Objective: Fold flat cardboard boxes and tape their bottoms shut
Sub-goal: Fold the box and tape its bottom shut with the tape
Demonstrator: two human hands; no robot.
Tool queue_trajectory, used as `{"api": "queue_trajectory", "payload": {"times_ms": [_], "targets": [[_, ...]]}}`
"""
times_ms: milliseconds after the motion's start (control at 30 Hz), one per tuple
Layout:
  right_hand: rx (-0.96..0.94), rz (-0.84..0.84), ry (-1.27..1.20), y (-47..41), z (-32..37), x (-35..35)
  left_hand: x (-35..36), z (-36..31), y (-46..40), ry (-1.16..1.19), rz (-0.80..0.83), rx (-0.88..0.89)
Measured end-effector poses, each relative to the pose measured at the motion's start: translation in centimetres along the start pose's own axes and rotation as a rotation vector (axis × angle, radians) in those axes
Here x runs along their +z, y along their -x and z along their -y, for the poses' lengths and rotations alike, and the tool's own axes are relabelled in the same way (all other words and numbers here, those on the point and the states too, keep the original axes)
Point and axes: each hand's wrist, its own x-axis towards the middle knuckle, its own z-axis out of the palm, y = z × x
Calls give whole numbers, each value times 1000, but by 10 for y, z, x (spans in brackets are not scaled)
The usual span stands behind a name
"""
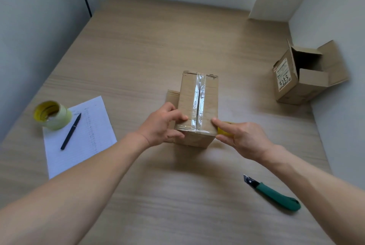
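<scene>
Nearby: tape roll (53, 115) left | knife (276, 195) right | open box (308, 75) far-right.

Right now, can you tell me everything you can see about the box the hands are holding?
The box is plain brown cardboard, standing on the wooden table with its taped side up. A strip of clear shiny tape runs along the middle seam and over the near edge. The left hand grips its near left corner. The right hand touches its right edge with a fingertip while holding something yellow. A brown flap pokes out behind on the left.
</scene>
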Motion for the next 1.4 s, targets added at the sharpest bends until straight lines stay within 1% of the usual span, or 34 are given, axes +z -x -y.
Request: {"api": "queue_trajectory", "payload": {"times_ms": [67,133,233,267,300,333,367,400,433,500,567,600,633,667,700,733,767,800,833,867,900,933,967,1000,1033,1067,1100,1133,1167,1200,1233,1267,1333,1400], "targets": [[3,15,0,1,-1,2,-2,-4,-6,233,68,-141],[17,35,-6,0,-2,3,-5,-6,-11,440,178,-258],[44,97,-39,-1,-2,1,-25,-7,-20,552,342,-377],[52,115,-51,-1,-2,0,-32,-10,-25,506,360,-399],[60,126,-60,-1,-1,0,-37,-16,-31,349,305,-388],[67,122,-65,0,-1,-1,-34,-24,-35,125,210,-333],[72,106,-67,0,-1,-1,-25,-36,-38,-90,77,-261],[72,87,-65,1,0,0,-9,-50,-38,-241,-42,-216],[67,69,-59,2,1,2,12,-66,-35,-355,-92,-216],[76,53,-47,3,2,3,54,-88,-30,-507,-55,-283],[97,32,-62,4,2,5,75,-91,-30,-585,-47,-358],[97,5,-59,4,2,6,73,-88,-33,-585,-63,-355],[95,-12,-50,3,2,7,68,-81,-32,-570,-99,-310],[96,-13,-50,3,3,8,64,-68,-26,-538,-167,-234],[102,-5,-59,2,4,9,59,-53,-20,-457,-236,-155],[120,9,-77,2,5,9,55,-38,-15,-313,-284,-94],[149,35,-99,2,5,9,52,-26,-12,-114,-306,-82],[179,67,-113,1,4,11,51,-20,-10,86,-330,-135],[204,102,-121,1,2,13,52,-19,-10,319,-361,-234],[225,138,-128,0,1,13,56,-24,-11,590,-412,-349],[238,163,-137,0,1,14,58,-32,-13,809,-479,-462],[247,172,-145,1,1,14,60,-37,-13,872,-557,-528],[251,176,-148,0,1,14,60,-38,-13,726,-595,-518],[257,185,-150,-1,1,13,57,-36,-13,393,-596,-441],[264,198,-156,-2,2,12,52,-34,-15,3,-560,-315],[273,212,-164,-2,2,10,47,-33,-19,-302,-507,-110],[276,223,-172,-3,3,8,42,-36,-24,-446,-405,113],[275,222,-189,-4,4,6,39,-41,-30,-476,-279,284],[274,220,-214,-4,4,4,37,-47,-35,-474,-135,375],[276,231,-250,-3,4,2,38,-52,-37,-486,-13,400],[285,261,-291,0,4,0,38,-54,-38,-506,62,381],[312,304,-342,4,3,-2,37,-54,-40,-518,93,358],[438,375,-513,18,-3,-7,34,-53,-46,-535,142,322],[543,417,-719,32,-9,-8,30,-58,-53,-551,228,327]]}}
